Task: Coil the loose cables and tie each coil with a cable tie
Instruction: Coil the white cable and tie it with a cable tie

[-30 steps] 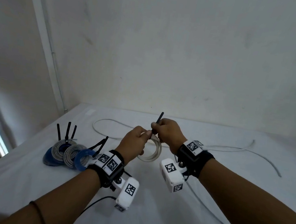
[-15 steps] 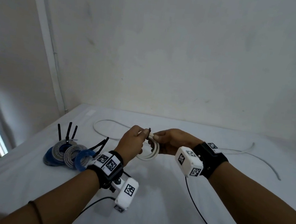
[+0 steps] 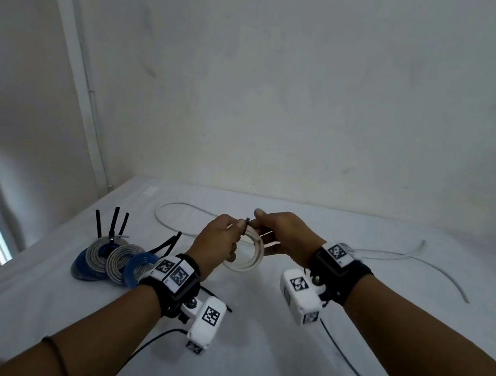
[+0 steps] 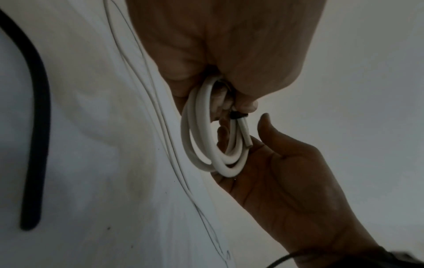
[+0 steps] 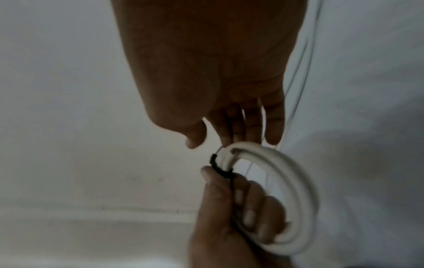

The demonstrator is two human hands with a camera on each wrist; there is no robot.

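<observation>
the white cable coil (image 3: 249,252) hangs in the air above the tabletop (image 3: 249,361), between the two hands. a black cable tie (image 5: 219,167) wraps the coil's upper part, and one cut end of the cable (image 4: 245,134) sticks out just past the tie. the left hand (image 3: 217,243) has its grip curled round the coil, thumb and forefinger pinching at the tie, the other fingers (image 5: 252,214) folded through the loops. the right hand (image 3: 284,235) meets it from the other side; its fingers (image 5: 252,127) lie fairly straight with the tips touching the coil's upper edge, thumb apart and holding nothing that i can make out.

behind the hands a loose white cable (image 3: 389,257) snakes across the tabletop. to the left lie three finished coils (image 3: 114,260), grey and blue, lying against one another, with black tie tails standing up from them. spare black cable ties (image 3: 168,243) rest just beside these. each wrist carries a black strap with a white camera block (image 3: 207,321), and a thin black lead (image 3: 353,362) trails from the right one.
</observation>
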